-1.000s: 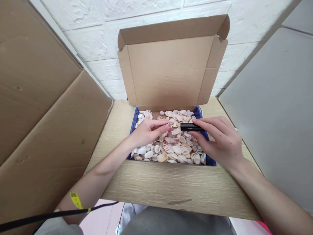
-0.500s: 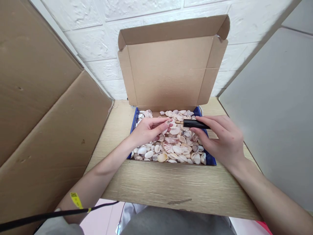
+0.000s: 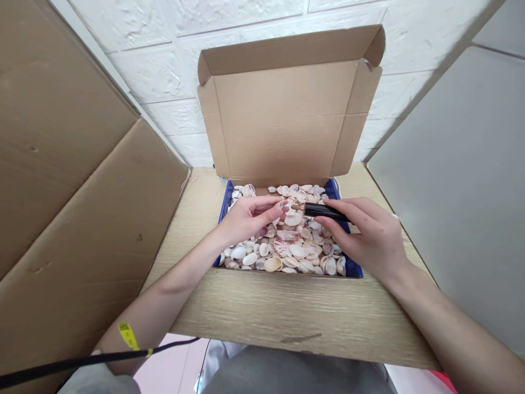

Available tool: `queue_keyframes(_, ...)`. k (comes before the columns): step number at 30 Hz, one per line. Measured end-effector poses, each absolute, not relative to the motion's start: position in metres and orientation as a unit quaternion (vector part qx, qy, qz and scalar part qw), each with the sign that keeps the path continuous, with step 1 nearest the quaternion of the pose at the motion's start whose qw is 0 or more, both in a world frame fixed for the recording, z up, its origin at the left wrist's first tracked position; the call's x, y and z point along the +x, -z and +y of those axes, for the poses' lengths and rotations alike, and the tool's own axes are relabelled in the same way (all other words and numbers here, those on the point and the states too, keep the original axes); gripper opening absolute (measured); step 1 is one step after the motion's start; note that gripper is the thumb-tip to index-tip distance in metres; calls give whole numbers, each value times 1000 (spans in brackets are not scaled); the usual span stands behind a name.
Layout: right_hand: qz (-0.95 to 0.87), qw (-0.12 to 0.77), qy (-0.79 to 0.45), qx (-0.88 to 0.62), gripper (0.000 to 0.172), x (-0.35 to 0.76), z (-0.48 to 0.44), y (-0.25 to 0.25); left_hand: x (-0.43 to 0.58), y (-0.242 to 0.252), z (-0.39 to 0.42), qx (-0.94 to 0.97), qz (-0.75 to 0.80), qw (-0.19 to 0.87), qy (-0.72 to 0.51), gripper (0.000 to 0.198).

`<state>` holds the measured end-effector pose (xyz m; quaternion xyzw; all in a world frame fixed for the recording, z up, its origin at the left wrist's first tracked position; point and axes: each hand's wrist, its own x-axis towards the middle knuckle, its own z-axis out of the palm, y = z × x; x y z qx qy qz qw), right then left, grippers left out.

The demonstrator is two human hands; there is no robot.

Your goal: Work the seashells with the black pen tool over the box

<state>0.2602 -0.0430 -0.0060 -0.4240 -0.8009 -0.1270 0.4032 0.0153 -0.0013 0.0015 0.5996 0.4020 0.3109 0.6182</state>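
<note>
Over a box of seashells, my left hand [image 3: 252,219] is closed, pinching a small pale seashell [image 3: 280,206] between thumb and fingers. Most of that shell is covered by the fingertips. My right hand [image 3: 369,230] grips a black pen-shaped rotary drill [image 3: 324,211] with a brass chuck [image 3: 298,207]. Its tip points left at the held shell; whether the thin bit touches it I cannot tell. Beneath both hands lie many loose shells [image 3: 297,251], white, cream and pinkish. A striped scallop shell [image 3: 282,246] lies among them.
The cardboard box has blue sides [image 3: 353,267], and its brown lid [image 3: 283,120] stands raised against the white brick wall [image 3: 143,71]. Cardboard panels [image 3: 135,202] rise at left, a grey panel [image 3: 459,180] at right. A black cable [image 3: 94,359] with a yellow tag crosses the lower left.
My right hand and the drill have shifted slightly left, and the drill now tilts a little, its rear end lower. My left hand stays almost still with the shell.
</note>
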Motion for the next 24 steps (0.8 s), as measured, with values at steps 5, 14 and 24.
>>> queue_keyframes(5,-807,395,126,-420,27,261,-43,5,15,-2,-1,600,403,619,-308,63)
queue_keyframes(14,-797,409,153,-418,31,261,-43,2,16,-3,-2,613,396,612,-305,57)
queue_keyframes(24,-812,358,92,-451,20,261,-43,11,14,-2,-1,622,391,606,-305,57)
